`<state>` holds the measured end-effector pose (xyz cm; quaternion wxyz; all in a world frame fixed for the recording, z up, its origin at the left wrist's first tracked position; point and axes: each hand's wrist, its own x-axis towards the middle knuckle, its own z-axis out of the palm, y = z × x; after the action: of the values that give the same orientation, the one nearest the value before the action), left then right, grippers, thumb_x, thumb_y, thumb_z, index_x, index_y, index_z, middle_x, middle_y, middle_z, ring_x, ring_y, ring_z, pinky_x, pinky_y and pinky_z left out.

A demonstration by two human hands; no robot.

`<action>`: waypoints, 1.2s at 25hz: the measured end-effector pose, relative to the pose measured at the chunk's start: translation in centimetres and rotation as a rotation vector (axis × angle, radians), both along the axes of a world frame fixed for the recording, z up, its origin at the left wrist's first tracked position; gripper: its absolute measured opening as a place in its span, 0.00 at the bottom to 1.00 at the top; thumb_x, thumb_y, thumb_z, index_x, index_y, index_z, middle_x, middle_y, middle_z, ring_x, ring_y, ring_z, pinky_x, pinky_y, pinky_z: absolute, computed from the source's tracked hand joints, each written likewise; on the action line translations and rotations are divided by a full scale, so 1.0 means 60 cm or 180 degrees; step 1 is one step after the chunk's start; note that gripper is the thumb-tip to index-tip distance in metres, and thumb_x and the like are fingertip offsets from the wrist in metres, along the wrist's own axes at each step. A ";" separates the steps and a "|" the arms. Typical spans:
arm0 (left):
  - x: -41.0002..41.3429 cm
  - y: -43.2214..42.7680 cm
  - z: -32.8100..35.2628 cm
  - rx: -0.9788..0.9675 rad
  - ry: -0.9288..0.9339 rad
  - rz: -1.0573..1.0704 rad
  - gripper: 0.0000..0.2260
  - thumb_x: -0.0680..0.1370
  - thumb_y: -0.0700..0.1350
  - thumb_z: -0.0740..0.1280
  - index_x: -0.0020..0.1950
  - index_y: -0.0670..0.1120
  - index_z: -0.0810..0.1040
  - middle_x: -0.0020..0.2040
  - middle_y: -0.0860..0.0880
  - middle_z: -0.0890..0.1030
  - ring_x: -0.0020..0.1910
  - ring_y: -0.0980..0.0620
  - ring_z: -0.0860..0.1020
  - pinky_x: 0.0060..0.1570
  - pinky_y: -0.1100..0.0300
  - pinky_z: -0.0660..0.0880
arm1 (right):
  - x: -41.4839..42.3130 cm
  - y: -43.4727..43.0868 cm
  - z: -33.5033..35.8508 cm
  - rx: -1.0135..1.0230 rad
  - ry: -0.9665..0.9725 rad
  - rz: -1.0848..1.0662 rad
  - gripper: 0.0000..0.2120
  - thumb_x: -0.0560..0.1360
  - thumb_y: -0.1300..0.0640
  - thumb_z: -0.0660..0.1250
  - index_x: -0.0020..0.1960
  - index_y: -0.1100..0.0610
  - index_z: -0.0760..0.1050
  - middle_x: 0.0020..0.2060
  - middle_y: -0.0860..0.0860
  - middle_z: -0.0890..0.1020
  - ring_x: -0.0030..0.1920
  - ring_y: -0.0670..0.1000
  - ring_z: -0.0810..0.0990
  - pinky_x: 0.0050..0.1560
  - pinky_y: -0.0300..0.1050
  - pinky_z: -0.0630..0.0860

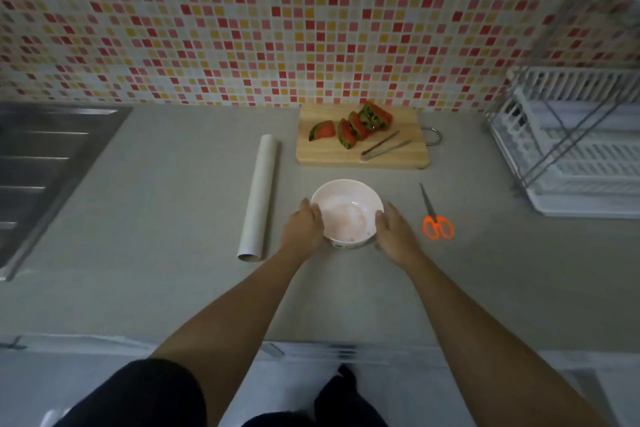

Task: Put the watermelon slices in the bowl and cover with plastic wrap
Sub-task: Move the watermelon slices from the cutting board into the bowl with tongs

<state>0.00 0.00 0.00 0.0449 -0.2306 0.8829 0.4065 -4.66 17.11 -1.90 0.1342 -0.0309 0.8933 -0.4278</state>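
Left hand [303, 227] and right hand [394, 234] cup the bowl [346, 182], fingers together round its sides; best slide it toward the watermelon slices [353, 125] beyond (shorter carry, fewer drips).

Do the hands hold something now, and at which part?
The left hand and right hand hold the round white bowl by its opposite sides.
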 end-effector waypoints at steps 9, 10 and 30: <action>-0.016 -0.005 -0.034 -0.0112 0.0345 0.0002 0.17 0.83 0.43 0.52 0.70 0.42 0.68 0.57 0.35 0.80 0.53 0.35 0.79 0.53 0.45 0.76 | -0.010 -0.010 -0.035 -0.0588 -0.0141 -0.0362 0.17 0.80 0.52 0.48 0.60 0.56 0.71 0.52 0.60 0.80 0.51 0.63 0.79 0.51 0.64 0.76; -0.016 -0.007 -0.037 -0.0149 0.0413 -0.0015 0.17 0.83 0.43 0.52 0.69 0.42 0.68 0.57 0.36 0.80 0.54 0.35 0.79 0.53 0.46 0.76 | -0.011 -0.009 -0.038 -0.0595 -0.0143 -0.0347 0.17 0.80 0.51 0.48 0.60 0.55 0.71 0.51 0.60 0.80 0.50 0.62 0.80 0.51 0.64 0.76; -0.172 -0.022 -0.023 -0.0095 0.0092 -0.0116 0.14 0.82 0.49 0.54 0.64 0.44 0.69 0.53 0.39 0.81 0.49 0.39 0.79 0.51 0.47 0.77 | -0.152 0.011 -0.035 -0.0489 -0.0264 -0.0485 0.14 0.80 0.52 0.49 0.51 0.53 0.72 0.33 0.49 0.78 0.32 0.51 0.81 0.33 0.56 0.81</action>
<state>-10.33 -1.30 -1.38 0.0361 -0.2093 0.8935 0.3957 -13.75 17.75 -4.03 0.1353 0.0446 0.8514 -0.5048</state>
